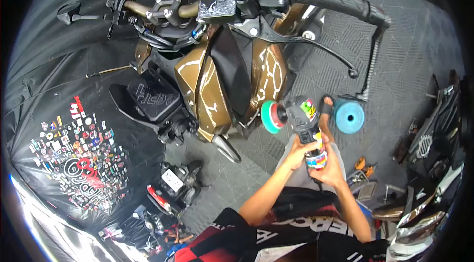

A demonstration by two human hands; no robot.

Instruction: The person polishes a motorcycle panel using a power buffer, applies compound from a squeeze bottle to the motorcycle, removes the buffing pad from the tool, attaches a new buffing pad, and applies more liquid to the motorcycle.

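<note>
My left hand [297,153] is wrapped around the body of a power polisher [302,114], just behind its black head. Farther back, my right hand [330,167] grips the same sticker-covered tool near its rear end. The round foam pad [271,117], with a green face and white and red layers, points left. Close beside it is the brown-gold motorcycle fairing [269,74], patterned with pale lines; I cannot tell whether the pad touches it. The tool's underside and some of my fingers are hidden.
Above the fairing, the handlebar grip [335,3] and brake lever [311,42] stick out to the right. A blue roll [349,117] stands near my foot. Loose parts [365,178] lie at lower right, beside another motorcycle [419,207]. A black sticker-covered sheet [54,158] hangs at left.
</note>
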